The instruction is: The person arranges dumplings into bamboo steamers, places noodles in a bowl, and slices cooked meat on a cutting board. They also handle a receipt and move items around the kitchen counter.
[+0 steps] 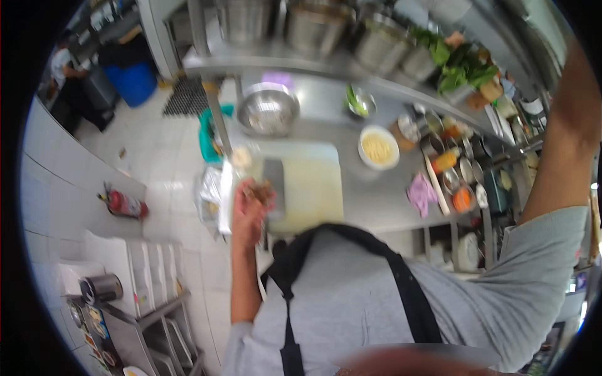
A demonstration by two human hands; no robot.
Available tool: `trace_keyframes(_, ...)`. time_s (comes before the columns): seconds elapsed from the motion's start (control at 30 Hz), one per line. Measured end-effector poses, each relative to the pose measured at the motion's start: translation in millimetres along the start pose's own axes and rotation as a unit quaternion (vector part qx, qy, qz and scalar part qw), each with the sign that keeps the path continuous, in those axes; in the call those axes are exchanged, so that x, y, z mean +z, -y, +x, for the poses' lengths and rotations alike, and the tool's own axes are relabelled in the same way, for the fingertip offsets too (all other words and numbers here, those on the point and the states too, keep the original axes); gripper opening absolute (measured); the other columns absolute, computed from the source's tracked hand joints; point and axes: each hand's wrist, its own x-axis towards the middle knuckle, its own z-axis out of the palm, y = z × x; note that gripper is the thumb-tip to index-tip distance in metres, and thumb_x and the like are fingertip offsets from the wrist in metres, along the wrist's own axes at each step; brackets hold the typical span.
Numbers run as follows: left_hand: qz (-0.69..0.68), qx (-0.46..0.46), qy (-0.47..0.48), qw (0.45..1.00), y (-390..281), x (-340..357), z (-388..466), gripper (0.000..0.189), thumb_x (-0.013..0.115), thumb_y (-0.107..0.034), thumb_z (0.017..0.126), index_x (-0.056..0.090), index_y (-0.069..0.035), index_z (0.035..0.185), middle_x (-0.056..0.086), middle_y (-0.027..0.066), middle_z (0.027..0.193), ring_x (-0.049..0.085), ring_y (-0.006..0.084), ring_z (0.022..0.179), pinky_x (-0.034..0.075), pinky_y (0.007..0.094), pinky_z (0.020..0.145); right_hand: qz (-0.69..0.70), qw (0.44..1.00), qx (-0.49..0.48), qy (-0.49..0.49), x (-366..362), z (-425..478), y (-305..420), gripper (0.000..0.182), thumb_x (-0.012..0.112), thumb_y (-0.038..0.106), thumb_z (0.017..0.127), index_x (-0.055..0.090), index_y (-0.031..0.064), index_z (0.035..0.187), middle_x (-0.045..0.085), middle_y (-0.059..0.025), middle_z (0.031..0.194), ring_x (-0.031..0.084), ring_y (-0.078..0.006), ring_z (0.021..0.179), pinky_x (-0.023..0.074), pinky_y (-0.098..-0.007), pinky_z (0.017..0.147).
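Observation:
My left hand (251, 207) is closed around a bunch of small reddish-brown scraps over the left edge of a pale cutting board (312, 183). A cleaver-like wide dark blade (273, 181) lies on the board just right of that hand. Near the board's upper left corner is a pale round item (241, 157), too blurred to name. Behind the board stands a steel bowl (268, 112). To the right sits a white bowl of pale yellow pieces (378, 147). My right arm reaches up at the far right; its hand is out of view.
A shelf (301, 63) with large steel pots and leafy greens (463, 70) runs above the counter. Right on the counter are a purple cloth (422, 193), a wooden rolling pin (437, 185) and containers. A teal bin (209, 136) stands left; a person (70, 75) is farther off.

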Motion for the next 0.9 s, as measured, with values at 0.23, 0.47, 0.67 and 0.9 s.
trace_keyframes(0.23, -0.032, -0.026, 0.066, 0.997, -3, 27, 11, 0.079, 0.072, -0.041, 0.101, 0.034, -0.010, 0.163, 0.057, 0.0196, 0.149, 0.061, 0.0374, 0.133, 0.056, 0.0469, 0.104, 0.352, 0.905, 0.184, 0.151, -53, -268, -38, 0.052, 0.078, 0.019, 0.091, 0.058, 0.0070, 0.138, 0.062, -0.0128, 0.135, 0.061, -0.0222, 0.125, 0.0524, -0.0380, 0.101)
trace_keyframes(0.47, -0.258, -0.125, 0.177, 0.942, -14, 37, 11, 0.074, 0.043, -0.056, 0.111, 0.031, -0.006, 0.164, 0.054, 0.0286, 0.152, 0.058, 0.0493, 0.135, 0.051, 0.0584, 0.110, 0.175, 0.781, 0.586, 0.124, 226, -544, -72, 0.047, 0.091, 0.019, 0.080, 0.060, 0.0052, 0.113, 0.066, -0.0153, 0.121, 0.061, -0.0335, 0.129, 0.0513, -0.0420, 0.102)
trace_keyframes(0.67, -0.216, -0.166, 0.098, 0.957, -19, 43, 5, 0.069, 0.044, -0.052, 0.112, 0.032, -0.008, 0.164, 0.052, 0.0264, 0.155, 0.059, 0.0461, 0.134, 0.054, 0.0556, 0.106, 0.013, 0.887, 0.460, 0.042, 292, -557, -43, 0.043, 0.088, 0.021, 0.083, 0.068, 0.0056, 0.117, 0.060, -0.0291, 0.141, 0.050, -0.0495, 0.139, 0.0450, -0.0523, 0.113)
trace_keyframes(0.9, -0.200, -0.168, 0.051, 0.964, -14, 31, 0, 0.065, 0.048, -0.049, 0.112, 0.037, -0.009, 0.162, 0.054, 0.0256, 0.152, 0.061, 0.0389, 0.129, 0.054, 0.0526, 0.104, 0.302, 0.906, 0.193, 0.225, 369, -409, 62, 0.035, 0.074, 0.031, 0.094, 0.071, 0.0088, 0.120, 0.070, -0.0162, 0.115, 0.065, -0.0360, 0.113, 0.0531, -0.0474, 0.098)
